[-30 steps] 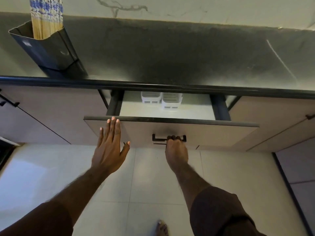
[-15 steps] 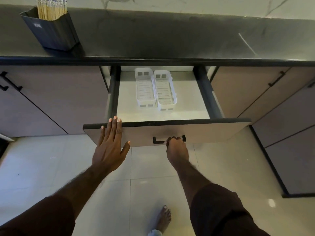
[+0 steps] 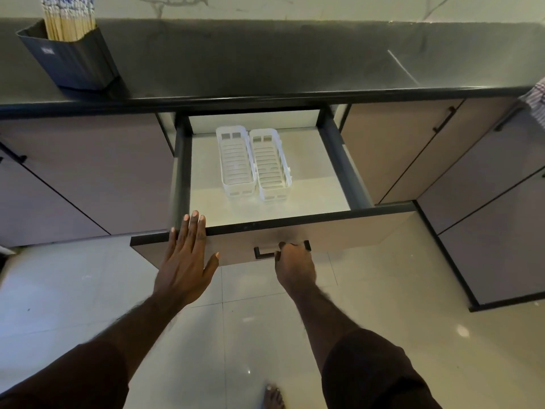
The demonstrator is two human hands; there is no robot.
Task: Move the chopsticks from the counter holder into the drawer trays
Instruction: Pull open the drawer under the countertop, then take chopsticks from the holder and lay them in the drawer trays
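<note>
on counter: chopsticks (image 3: pixel 69 20) bundled upright, pale w/ blue tips.

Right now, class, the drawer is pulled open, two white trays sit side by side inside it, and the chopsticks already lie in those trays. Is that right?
Not quite. The head view shows both white trays empty in the open drawer. The chopsticks stand in the dark holder on the counter. The rest is right.
</note>
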